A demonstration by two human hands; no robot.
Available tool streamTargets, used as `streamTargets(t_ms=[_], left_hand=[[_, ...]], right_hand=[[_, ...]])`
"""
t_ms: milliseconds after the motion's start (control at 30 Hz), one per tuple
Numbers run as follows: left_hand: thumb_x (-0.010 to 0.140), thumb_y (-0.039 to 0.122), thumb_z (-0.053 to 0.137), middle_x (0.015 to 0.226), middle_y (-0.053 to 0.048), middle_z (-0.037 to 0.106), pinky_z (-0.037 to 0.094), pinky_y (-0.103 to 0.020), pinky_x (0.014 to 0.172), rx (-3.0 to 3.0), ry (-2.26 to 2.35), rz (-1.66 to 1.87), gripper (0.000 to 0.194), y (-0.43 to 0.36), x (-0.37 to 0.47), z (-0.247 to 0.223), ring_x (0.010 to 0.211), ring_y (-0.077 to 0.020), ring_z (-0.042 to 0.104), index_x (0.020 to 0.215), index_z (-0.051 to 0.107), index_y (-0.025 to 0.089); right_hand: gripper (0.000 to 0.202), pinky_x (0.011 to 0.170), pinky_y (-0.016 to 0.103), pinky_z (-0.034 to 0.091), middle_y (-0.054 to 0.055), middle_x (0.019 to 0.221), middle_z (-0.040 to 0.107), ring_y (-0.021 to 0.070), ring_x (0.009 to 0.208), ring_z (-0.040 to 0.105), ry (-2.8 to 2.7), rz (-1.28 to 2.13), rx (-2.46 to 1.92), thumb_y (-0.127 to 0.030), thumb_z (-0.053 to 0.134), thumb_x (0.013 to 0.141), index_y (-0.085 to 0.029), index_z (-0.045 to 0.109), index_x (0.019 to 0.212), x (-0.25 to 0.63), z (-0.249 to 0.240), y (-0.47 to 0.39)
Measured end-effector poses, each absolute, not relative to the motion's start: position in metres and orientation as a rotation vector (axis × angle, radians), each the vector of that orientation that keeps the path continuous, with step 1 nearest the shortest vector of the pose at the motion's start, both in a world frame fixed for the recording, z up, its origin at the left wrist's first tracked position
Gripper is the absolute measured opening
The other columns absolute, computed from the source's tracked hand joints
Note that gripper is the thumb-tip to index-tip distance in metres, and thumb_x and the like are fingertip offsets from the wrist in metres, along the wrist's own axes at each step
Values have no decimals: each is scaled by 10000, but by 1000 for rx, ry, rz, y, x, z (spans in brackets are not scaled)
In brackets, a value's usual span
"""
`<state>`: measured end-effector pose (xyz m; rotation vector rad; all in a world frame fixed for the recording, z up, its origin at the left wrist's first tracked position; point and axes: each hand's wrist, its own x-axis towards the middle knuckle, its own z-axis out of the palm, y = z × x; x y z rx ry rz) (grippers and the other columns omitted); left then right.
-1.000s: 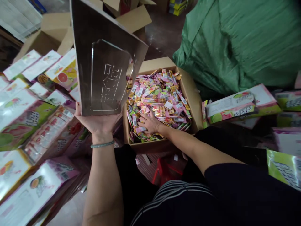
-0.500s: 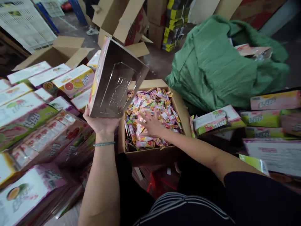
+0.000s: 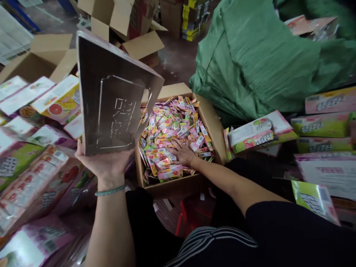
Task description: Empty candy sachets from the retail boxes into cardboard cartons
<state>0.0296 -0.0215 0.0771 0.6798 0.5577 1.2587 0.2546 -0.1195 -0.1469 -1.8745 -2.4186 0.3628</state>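
Observation:
My left hand (image 3: 107,163), with a braided band at the wrist, holds up a display box (image 3: 116,107) from below. The box is tilted, and its dark inside with a clear plastic insert faces me. My right hand (image 3: 182,152) lies with fingers spread on a heap of small colourful sachets (image 3: 167,129). These sachets fill an open cardboard carton (image 3: 213,126) between my legs. The raised box covers part of the carton's left side.
Printed fruit boxes (image 3: 58,100) are piled at the left, and more boxes (image 3: 322,124) lie at the right. A large green sack (image 3: 244,59) stands at the upper right. Open cartons (image 3: 50,52) are behind, and a red object (image 3: 194,215) is below.
The view has shifted. My left hand has moved the display box left, and it is turned more towards me. My right hand has come down flatter on the sachets, towards the carton's near right side.

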Motion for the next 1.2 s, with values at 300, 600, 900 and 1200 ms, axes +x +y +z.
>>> streamTargets(t_ms=[300,600,900,1200], left_hand=[[815,643,529,1339,10,734,667,-502,749,639,661,1085,426,-20,58,83,1294,-362,630,1060,779,400],[862,602,562,1314,186,714,674,-546,828,670,656,874,362,-68,111,100,1334,-342,626,1200,682,649],[742,765,625,1202,-92,786,584,-517,1026,673,675,375,724,-97,133,60,1316,-392,616,1266,742,278],[624,716,752,1114,-73,798,488,-566,1123,940,829,474,635,-73,114,56,1282,-401,626,1096,725,293]], right_hand=[[880,1187,757,189,176,1712,218,410,1575,172,-2339,452,-1826,-776,612,903,-300,399,1612,257,-104,-107],[905,1208,458,410,117,1574,467,275,1461,437,-1286,713,-1534,-610,808,830,-245,413,1558,264,35,-148],[393,737,312,540,-35,717,578,173,732,617,-724,490,-1325,-472,801,808,-230,497,744,276,75,-226],[507,743,281,429,54,922,683,163,790,637,-503,-508,-2237,-303,824,833,-97,551,1208,462,185,-372]])
